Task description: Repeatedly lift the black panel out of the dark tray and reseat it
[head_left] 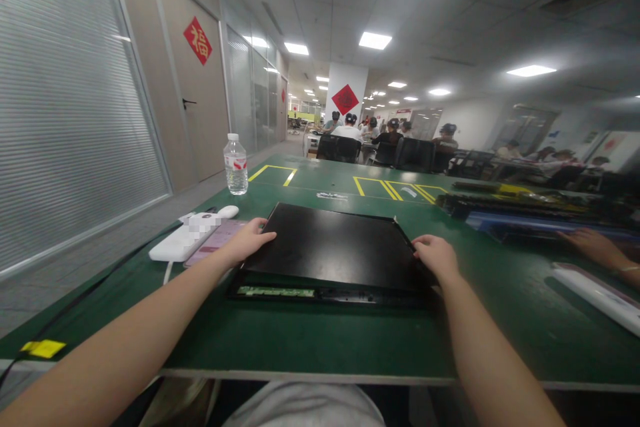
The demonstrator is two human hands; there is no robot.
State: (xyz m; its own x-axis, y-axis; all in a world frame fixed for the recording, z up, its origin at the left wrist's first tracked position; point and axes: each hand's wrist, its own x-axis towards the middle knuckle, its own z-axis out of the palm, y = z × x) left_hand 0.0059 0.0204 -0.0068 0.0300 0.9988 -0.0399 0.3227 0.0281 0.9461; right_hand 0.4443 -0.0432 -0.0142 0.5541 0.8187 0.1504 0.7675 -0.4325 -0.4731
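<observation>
A flat black screen panel (pixel 340 240) lies in front of me, its near edge slightly raised above a dark frame (pixel 385 297). A green circuit board strip (pixel 275 291) shows along the near side of that frame. At the panel's left edge, my left hand (pixel 254 238) is closed with the thumb on the top face. My right hand (pixel 436 255) pinches the right edge, its fingertips partly hidden. What lies beneath the panel is mostly covered.
On the left are a white power strip (pixel 177 240), a pinkish phone-like slab (pixel 216 242) and a water bottle (pixel 235 167). Yellow tape (pixel 377 188) marks the green table (pixel 310 340). A co-worker's hand (pixel 595 247) is at right, near blurred dark parts (pixel 510 210) and a white bar (pixel 600 297).
</observation>
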